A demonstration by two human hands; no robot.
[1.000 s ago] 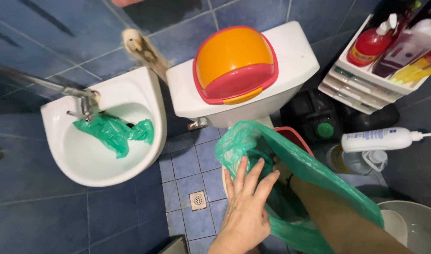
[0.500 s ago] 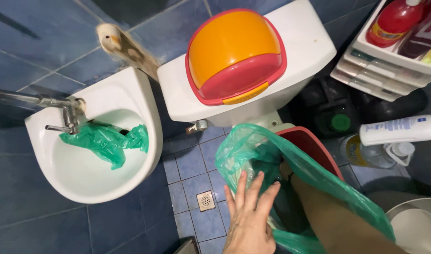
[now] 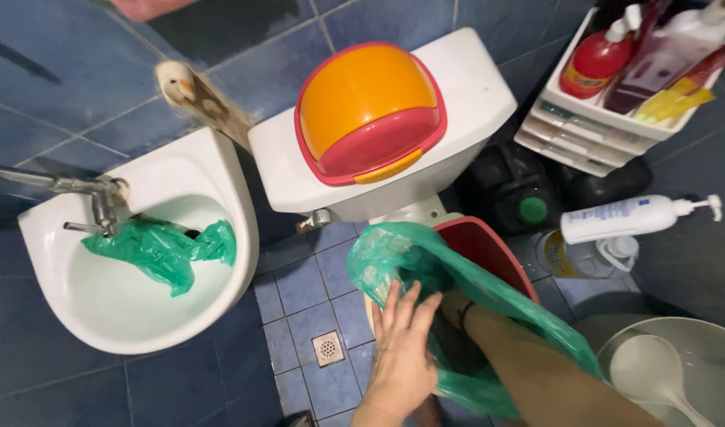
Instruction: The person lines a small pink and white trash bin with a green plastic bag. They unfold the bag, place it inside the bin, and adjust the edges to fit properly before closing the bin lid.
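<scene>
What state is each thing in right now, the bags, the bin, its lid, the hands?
green bag: mouth open, draped over the bin.
red bin: lid off, bag in it.
orange lid: lying on the toilet tank.
left hand: flat against the bag's outside.
right hand: reaching inside the bag.
second green bag: crumpled in the sink.

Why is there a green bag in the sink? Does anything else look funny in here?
A crumpled green plastic bag lies in the white sink under the tap, near the drain. An orange-and-red bin lid sits on the toilet tank, off the red bin below, where both hands are in another green bag.
</scene>
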